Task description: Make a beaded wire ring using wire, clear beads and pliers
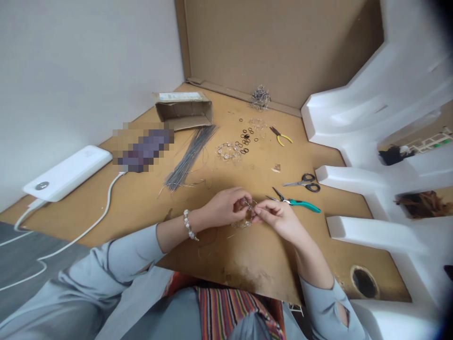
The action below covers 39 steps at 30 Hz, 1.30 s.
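A small wire ring with clear beads (244,222) is held between both hands above the near part of the table. My left hand (225,208) pinches its left side, fingers curled. My right hand (279,218) has thumb and forefinger pressed together at its right side. Right behind my right hand lie the green-handled pliers (304,205), jaws pointing left. Farther back rests a second clear beaded ring (228,151), beside several small black rings (246,138). To the left is a bundle of thin grey wires (191,158). Fine details at my fingertips are too small to tell.
Scissors (307,183) and yellow-handled pliers (282,135) lie on the right. A tangled wire clump (260,98) sits by the cardboard wall. An open cardboard box (184,113), a white power bank (69,172) with cables and a blurred object (145,148) are left. White foam blocks (375,233) edge the right side.
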{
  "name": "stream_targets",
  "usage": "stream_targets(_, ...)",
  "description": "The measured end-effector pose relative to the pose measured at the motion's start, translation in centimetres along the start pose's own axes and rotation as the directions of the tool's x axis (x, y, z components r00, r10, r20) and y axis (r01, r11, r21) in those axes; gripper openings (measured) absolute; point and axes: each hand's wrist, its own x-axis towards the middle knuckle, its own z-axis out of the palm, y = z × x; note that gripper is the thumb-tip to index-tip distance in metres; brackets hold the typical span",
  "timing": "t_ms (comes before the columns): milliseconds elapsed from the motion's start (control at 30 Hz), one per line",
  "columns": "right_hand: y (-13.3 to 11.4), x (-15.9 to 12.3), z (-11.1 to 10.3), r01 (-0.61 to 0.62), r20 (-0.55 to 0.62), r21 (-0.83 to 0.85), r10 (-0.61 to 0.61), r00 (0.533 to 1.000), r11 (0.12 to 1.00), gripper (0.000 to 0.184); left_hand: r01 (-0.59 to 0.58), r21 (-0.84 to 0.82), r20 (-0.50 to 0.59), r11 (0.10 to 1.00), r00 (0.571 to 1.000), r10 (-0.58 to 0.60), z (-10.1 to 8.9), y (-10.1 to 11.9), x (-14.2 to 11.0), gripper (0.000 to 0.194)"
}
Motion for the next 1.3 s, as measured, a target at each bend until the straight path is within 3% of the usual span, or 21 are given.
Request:
stream_targets(267, 0.1, -0.1, 0.0, 0.037, 0.009, 0.021, -0.037, 0.999, 0.999, 0.027, 0.008, 0.158, -0.021, 0.987, 1.000, -0.005, 0.2, 0.3, 0.1, 0.020)
stream_targets(433, 0.5, 0.0, 0.5, 0.037, -0.010, 0.039, -0.037, 0.999, 0.999, 0.023, -0.055, 0.208, -0.014, 0.977, 0.998, 0.059, 0.2, 0.2, 0.1, 0.011)
stream_targets(700, 0.8, 0.0, 0.5, 0.101, 0.006, -0.104, -0.101, 0.995, 0.989, 0.019, -0.080, 0.227, -0.007, 0.971, 0.996, 0.084, 0.2, 0.1, 0.1, 0.011)
stream_targets(933, 0.6, 0.0, 1.0, 0.067, -0.123, -0.202, -0.093, 0.988, 0.977, 0.018, -0.073, 0.273, 0.000, 0.959, 0.997, 0.076, 0.4, 0.5, 0.1, 0.009)
stream_targets(1100, 0.2, -0.2, 1.4, 0.038, -0.131, -0.159, -0.059, 0.990, 0.987, 0.018, -0.082, 0.374, -0.012, 0.924, 0.996, 0.093, 0.6, 0.5, 0.0, 0.010)
stream_targets(1300, 0.1, -0.6, 1.5, 0.041, -0.176, -0.310, -0.100, 0.979, 0.950, 0.015, -0.092, 0.381, -0.030, 0.920, 0.993, 0.112, 0.7, 0.6, -0.2, 0.012)
